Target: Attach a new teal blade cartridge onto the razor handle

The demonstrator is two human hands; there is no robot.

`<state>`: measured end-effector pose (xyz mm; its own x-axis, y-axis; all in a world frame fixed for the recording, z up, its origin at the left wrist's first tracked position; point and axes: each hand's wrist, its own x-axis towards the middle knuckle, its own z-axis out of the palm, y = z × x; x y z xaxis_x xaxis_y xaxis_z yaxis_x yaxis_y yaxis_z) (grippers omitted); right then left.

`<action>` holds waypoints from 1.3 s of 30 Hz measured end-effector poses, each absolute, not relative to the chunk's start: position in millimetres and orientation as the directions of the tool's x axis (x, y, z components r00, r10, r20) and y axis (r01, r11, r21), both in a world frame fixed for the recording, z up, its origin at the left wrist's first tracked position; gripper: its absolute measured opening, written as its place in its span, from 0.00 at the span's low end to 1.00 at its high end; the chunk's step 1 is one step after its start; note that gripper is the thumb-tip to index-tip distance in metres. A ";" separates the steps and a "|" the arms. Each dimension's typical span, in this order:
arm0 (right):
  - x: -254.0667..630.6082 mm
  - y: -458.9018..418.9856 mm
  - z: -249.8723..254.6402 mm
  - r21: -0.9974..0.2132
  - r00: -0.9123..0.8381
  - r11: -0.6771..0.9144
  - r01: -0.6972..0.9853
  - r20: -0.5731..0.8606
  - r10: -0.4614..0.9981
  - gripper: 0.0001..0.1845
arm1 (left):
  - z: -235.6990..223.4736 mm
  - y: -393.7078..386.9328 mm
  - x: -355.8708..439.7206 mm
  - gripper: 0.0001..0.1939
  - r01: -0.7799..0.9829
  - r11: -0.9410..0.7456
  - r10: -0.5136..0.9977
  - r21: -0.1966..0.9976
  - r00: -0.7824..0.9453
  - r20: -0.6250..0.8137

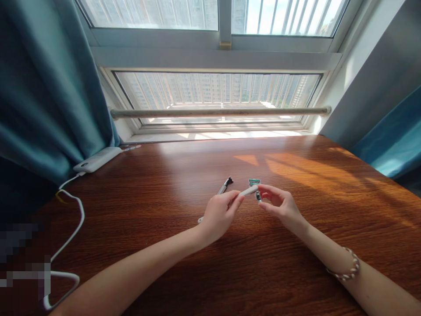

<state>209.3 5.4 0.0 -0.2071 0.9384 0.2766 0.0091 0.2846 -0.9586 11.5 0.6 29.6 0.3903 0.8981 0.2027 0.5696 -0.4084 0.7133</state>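
My left hand [221,213] is closed round a slim white brush [247,191], thumb and index finger pinching it. Its white end points right and meets the fingertips of my right hand [279,204]. Between the thumb and fingers of that right hand is a small dark-and-silver razor cartridge [258,196], just under the brush's tip. Behind them lies another razor cartridge [254,181] with green strips, partly covered. A silver-and-black razor handle [225,186] rests on the table, its middle hidden by my left hand. A pale end with a hole [200,220] pokes out near my left wrist.
The brown wood-grain table [158,188] reaches to the window sill. At the back left, a white power strip [98,159] trails a white cable [80,210] down the left side. A blue curtain [49,87] hangs there, and a metal rail [220,113] crosses the window.
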 end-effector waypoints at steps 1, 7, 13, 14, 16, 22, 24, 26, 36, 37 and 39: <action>209.0 5.7 0.4 -0.959 -0.209 0.285 -0.007 0.280 0.937 0.24 | 29.6 0.5 11.5 0.17 0.566 -0.418 0.893 0.710 0.399 0.207; 208.1 7.2 1.3 -0.956 -0.225 0.292 -0.028 0.291 0.930 0.32 | 28.7 2.2 10.1 0.17 0.642 -0.386 0.917 0.663 0.347 0.198; 209.0 7.0 1.5 -0.953 -0.223 0.304 0.003 0.296 0.929 0.32 | 30.3 1.1 11.0 0.16 0.614 -0.431 0.893 0.661 0.395 0.215; 209.0 6.7 2.0 -0.953 -0.224 0.302 0.010 0.292 0.930 0.32 | 30.3 1.1 11.0 0.17 0.622 -0.424 0.897 0.658 0.388 0.211; 208.6 6.1 3.1 -0.956 -0.226 0.294 0.017 0.283 0.932 0.32 | 30.2 1.1 11.0 0.17 0.632 -0.406 0.907 0.660 0.368 0.206; 208.6 7.4 4.6 -0.956 -0.222 0.294 -0.005 0.288 0.932 0.29 | 32.4 -2.3 12.2 0.16 0.540 -0.488 0.853 0.685 0.463 0.242; 209.0 8.3 3.9 -0.954 -0.209 0.300 -0.011 0.295 0.932 0.28 | 32.4 -2.1 11.8 0.15 0.565 -0.487 0.858 0.666 0.452 0.244; 209.5 9.0 3.1 -0.955 -0.190 0.298 -0.008 0.294 0.937 0.28 | 31.7 -0.6 10.9 0.16 0.609 -0.457 0.881 0.648 0.409 0.237; 210.1 10.0 1.3 -0.961 -0.164 0.277 0.006 0.272 0.948 0.25 | 34.1 -4.0 12.0 0.16 0.622 -0.445 0.889 0.644 0.390 0.239; 209.8 9.6 1.1 -0.963 -0.158 0.270 0.009 0.265 0.951 0.25 | 34.6 -4.5 11.9 0.17 0.625 -0.438 0.894 0.647 0.378 0.240; 209.1 8.7 0.9 -0.966 -0.162 0.260 0.006 0.256 0.953 0.25 | 35.1 -5.2 11.7 0.16 0.614 -0.443 0.891 0.653 0.382 0.245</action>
<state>209.1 8.7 0.9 -0.1620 0.9530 0.2559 0.0060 0.2602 -0.9655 11.7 -5.2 35.1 0.3823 0.8910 0.2449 0.6143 -0.4431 0.6529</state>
